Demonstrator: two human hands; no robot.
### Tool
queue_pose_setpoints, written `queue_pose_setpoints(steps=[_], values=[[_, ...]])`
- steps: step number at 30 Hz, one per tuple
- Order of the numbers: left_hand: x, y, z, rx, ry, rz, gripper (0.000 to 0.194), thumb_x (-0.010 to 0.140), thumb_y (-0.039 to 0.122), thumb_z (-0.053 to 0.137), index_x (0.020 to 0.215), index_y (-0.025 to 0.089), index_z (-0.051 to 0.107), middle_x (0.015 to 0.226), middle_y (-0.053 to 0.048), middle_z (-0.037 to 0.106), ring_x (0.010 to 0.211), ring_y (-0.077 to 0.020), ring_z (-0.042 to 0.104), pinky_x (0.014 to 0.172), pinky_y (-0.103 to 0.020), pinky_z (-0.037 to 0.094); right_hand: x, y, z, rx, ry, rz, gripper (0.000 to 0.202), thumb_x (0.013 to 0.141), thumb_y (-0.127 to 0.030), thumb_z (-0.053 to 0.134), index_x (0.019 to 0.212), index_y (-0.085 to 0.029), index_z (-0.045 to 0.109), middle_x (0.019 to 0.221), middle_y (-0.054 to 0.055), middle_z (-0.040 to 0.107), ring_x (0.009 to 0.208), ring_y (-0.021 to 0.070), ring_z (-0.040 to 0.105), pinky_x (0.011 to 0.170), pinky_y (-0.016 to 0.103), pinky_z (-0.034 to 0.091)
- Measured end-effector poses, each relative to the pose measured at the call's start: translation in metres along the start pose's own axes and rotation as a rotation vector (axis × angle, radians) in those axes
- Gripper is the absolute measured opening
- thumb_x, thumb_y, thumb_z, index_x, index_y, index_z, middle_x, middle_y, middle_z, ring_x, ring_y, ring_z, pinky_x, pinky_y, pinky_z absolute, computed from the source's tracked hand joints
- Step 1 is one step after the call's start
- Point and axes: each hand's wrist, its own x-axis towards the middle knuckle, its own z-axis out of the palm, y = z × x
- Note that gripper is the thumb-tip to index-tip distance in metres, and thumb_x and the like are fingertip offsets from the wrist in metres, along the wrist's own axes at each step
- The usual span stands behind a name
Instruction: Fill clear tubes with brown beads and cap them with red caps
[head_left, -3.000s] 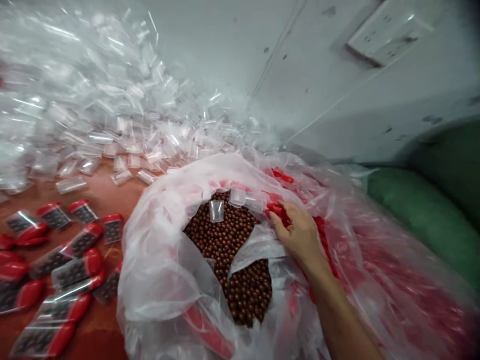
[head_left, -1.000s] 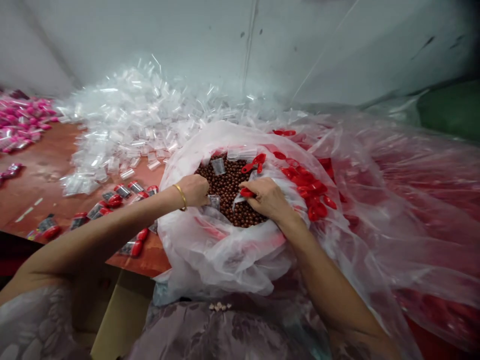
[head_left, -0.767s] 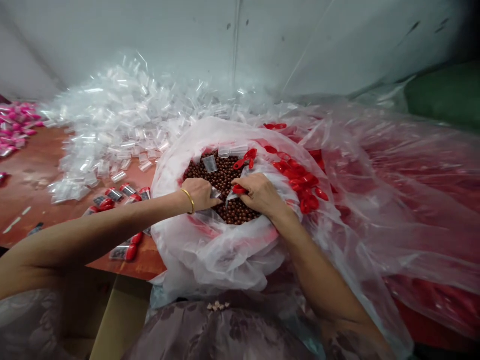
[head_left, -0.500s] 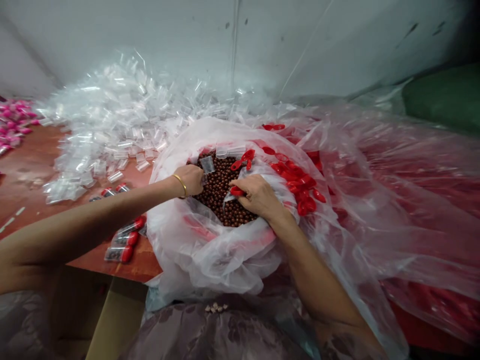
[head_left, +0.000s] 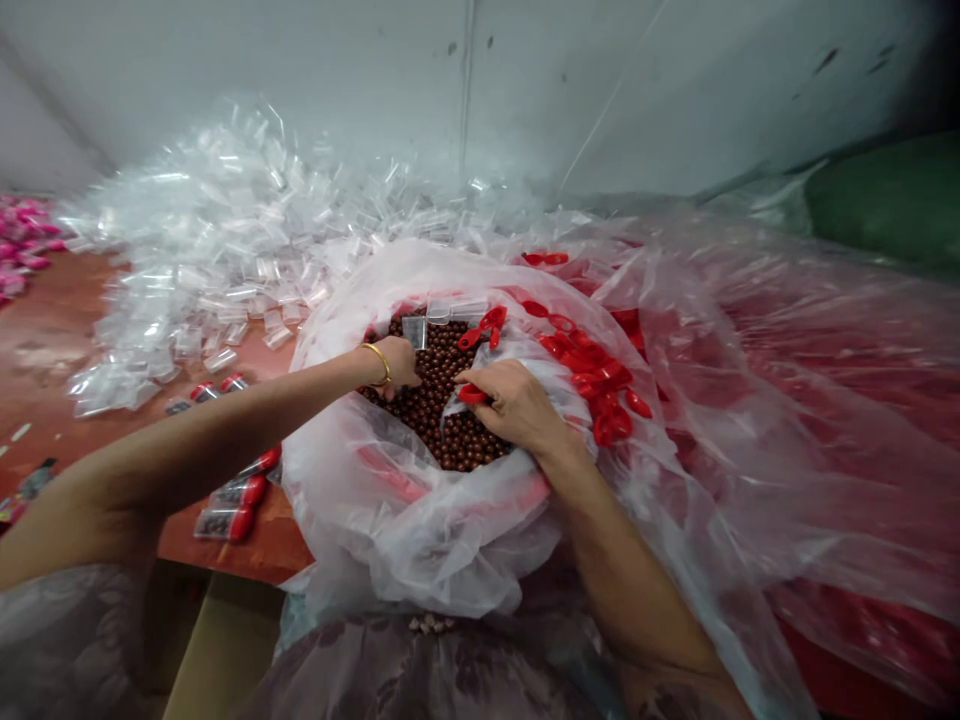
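Note:
Brown balls (head_left: pixel 472 440) fill an open bag (head_left: pixel 442 550) of whitish plastic film. My left hand (head_left: pixel 396 366), with a gold bangle at the wrist, is down among the balls at the left, fingers bent; what it holds, if anything, is hidden. Just beyond it a clear tube (head_left: pixel 414 332) lies on the balls. My right hand (head_left: pixel 514 402) pinches a red cap (head_left: pixel 472 393) over the right side of the balls. Loose red caps (head_left: pixel 600 375) lie on the film right of my right hand, and a few (head_left: pixel 484 328) rest at the far edge of the balls.
Many clear tubes (head_left: pixel 217 230) are heaped behind and left of the bag. Filled tubes with red caps (head_left: pixel 229 505) lie on the red table (head_left: pixel 45 400). Pink pieces (head_left: pixel 26 235) sit at the far left. Plastic film (head_left: pixel 810 400) covers red items at the right.
My left hand has moved right and lower, in among the balls. My right hand still has the red cap, nearly in the same place. The view has shifted slightly.

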Motion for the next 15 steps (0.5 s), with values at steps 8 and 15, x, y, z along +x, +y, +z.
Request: queue_pose_setpoints(steps=[8, 15], values=[[0.018, -0.005, 0.027, -0.45, 0.159, 0.189, 0.013, 0.073, 0.02, 0.057, 0.083, 0.015, 0.064, 0.072, -0.001, 0.066, 0.07, -0.0142, 0.061, 0.061, -0.022, 0.045, -0.001, 0.002, 0.0, 0.065, 0.117, 0.007, 0.027, 0.08, -0.015, 0.053, 0.103, -0.02, 0.067, 0.088, 0.007, 0.074, 0.08, 0.021, 0.065, 0.078, 0.035, 0.047], [0.0, -0.018, 0.036, -1.485, 0.037, 0.499, 0.039, 0.057, 0.009, 0.076, 0.092, 0.013, 0.06, 0.086, 0.0, 0.068, 0.079, -0.0087, 0.062, 0.079, -0.022, 0.047, -0.003, -0.004, -0.004, 0.181, 0.253, 0.14, 0.019, 0.085, -0.03, 0.055, 0.098, -0.021, 0.067, 0.082, 0.005, 0.072, 0.074, 0.0193, 0.066, 0.072, 0.033, 0.05]])
